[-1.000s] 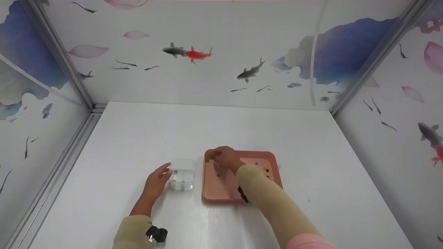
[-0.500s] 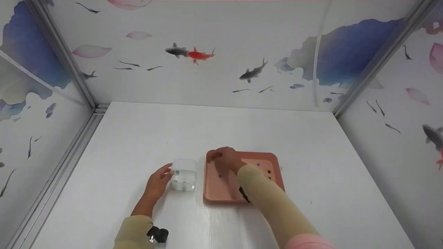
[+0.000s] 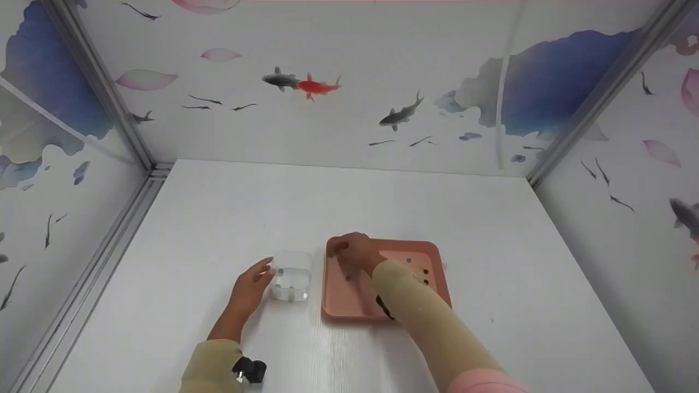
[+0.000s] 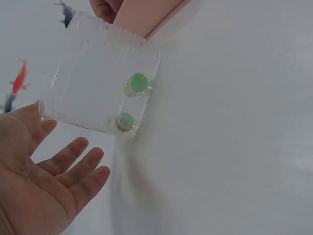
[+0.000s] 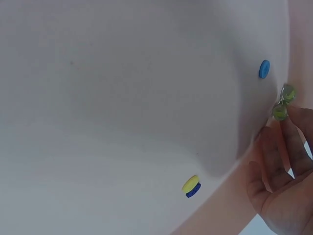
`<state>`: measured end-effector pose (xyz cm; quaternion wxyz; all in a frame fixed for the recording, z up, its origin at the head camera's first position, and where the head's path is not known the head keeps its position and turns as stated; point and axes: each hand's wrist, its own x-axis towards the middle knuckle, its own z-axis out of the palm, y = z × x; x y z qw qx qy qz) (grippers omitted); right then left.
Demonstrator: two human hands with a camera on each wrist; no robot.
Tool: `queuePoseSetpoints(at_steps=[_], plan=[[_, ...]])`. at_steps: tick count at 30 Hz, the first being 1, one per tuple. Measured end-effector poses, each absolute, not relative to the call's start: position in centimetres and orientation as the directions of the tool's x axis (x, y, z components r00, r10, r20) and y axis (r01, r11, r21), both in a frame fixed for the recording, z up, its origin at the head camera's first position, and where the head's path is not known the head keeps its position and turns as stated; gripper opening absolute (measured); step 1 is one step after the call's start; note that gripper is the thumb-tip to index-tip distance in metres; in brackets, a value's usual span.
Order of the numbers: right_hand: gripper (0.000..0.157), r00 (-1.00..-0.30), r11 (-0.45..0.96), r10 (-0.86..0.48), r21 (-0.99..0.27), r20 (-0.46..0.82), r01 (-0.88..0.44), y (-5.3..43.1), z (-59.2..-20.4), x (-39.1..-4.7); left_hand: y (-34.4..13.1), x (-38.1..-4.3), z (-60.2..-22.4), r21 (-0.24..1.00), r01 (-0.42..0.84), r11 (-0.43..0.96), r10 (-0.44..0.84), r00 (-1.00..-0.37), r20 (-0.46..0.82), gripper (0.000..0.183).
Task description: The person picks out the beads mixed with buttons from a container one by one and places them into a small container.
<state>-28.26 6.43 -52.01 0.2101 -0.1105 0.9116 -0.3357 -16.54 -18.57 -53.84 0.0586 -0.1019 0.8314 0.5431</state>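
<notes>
A salmon-pink tray (image 3: 349,299) sits just beside a clear plastic box (image 3: 292,260), at its 3 o'clock. The left hand (image 3: 247,293), fingers loose, touches the box; the right hand (image 3: 358,251), its grip unclear, meets green glass marbles (image 5: 279,112) in the tray's 10 o'clock corner. Gathering seems underway; lifting one would call for a pinch.

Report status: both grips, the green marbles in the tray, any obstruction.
Left grip touching clear plastic box. Right grip at green translucent marbles by wall of pink rectangular tray, pinch unclear. Round blue button nearby, seemingly no obstruction.
</notes>
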Motion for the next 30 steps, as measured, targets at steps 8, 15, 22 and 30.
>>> queuePoseSetpoints(at_steps=[8, 15, 22, 30], plan=[[0.034, -0.897, 0.75, -0.332, -0.658, -0.292, -0.064, 6.12, -52.47, -28.35, -18.55, -16.52, -53.89, 0.894, -0.227, 0.387, -0.106, -0.974, -0.202, 0.046], [0.045, -0.899, 0.801, -0.275, -0.598, -0.342, -0.018, 5.74, -52.04, -27.81, -18.5, -16.36, -54.14, 0.897, -0.227, 0.38, -0.1, -0.974, -0.204, 0.046], [0.04, -0.899, 0.815, -0.305, -0.574, -0.316, -0.075, 5.86, -52.03, -27.69, -18.49, -16.33, -54.19, 0.902, -0.222, 0.37, -0.102, -0.975, -0.198, 0.045], [0.024, -0.906, 0.774, -0.322, -0.628, -0.274, -0.084, 6.27, -51.69, -28.0, -18.59, -16.45, -54.19, 0.915, -0.205, 0.349, -0.103, -0.978, -0.18, 0.045]])
